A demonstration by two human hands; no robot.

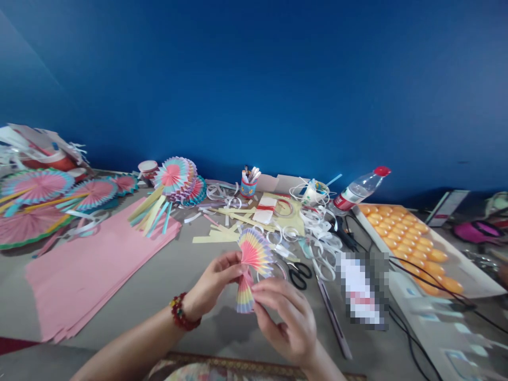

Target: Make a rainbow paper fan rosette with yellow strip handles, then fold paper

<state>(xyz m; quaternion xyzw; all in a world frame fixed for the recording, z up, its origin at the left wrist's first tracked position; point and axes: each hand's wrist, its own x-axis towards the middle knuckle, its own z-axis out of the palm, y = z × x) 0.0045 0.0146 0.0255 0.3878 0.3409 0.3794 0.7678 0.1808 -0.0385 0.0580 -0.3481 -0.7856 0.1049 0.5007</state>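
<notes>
Fingers of the left hand (217,279) pinch a pleated paper fan (256,248) at its narrow waist, above the worktop (216,330); the right hand (288,316) has thumb and fingertips closed on the edge of its lower section; a beaded bracelet (183,312) circles the left wrist. Just beyond lie black-handled scissors (300,275) and pale yellow strips (214,236); pink sheets (91,272) spread leftward; a red-capped bottle (358,191) leans at the back right.

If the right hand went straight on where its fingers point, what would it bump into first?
The right hand would probably meet the pleated paper fan first, right in front of it; depth beyond that is hard to judge.
</notes>
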